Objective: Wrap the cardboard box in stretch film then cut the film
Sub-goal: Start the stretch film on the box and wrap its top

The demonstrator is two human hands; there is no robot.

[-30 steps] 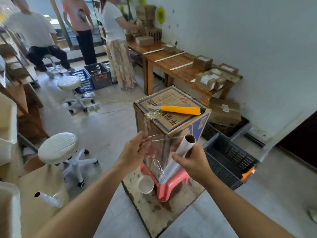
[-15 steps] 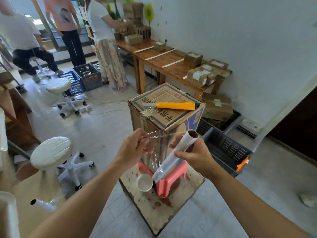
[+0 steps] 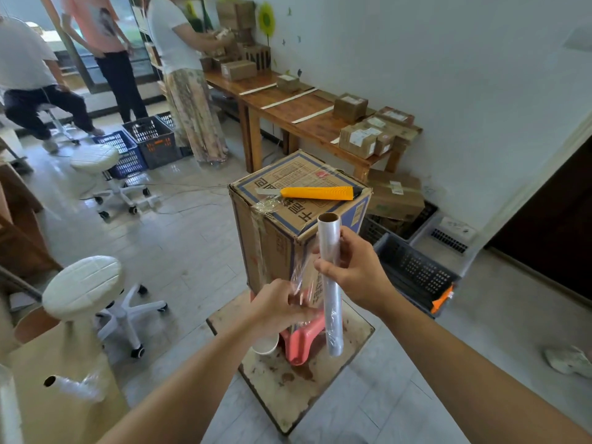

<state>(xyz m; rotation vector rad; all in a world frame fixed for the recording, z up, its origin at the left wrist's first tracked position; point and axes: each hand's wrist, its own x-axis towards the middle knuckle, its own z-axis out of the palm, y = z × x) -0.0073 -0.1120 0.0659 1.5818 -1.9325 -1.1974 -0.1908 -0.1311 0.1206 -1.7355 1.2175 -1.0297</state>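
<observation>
Your right hand (image 3: 355, 270) grips the film roll (image 3: 331, 283) upright; your left hand (image 3: 275, 307) pinches the film's loose end. The cardboard box (image 3: 288, 225) stands at 12 o'clock. Uneven tension may tear the film or dislodge the knife (image 3: 315, 193).

A: so what are the hands doing?

B: both arms reach out forward. right hand (image 3: 355, 270) is up higher, fingers curled closed around what it grips, thumb toward the left. left hand (image 3: 277, 307) sits lower and just beside it (knuckles up), fingers pinched together.
</observation>
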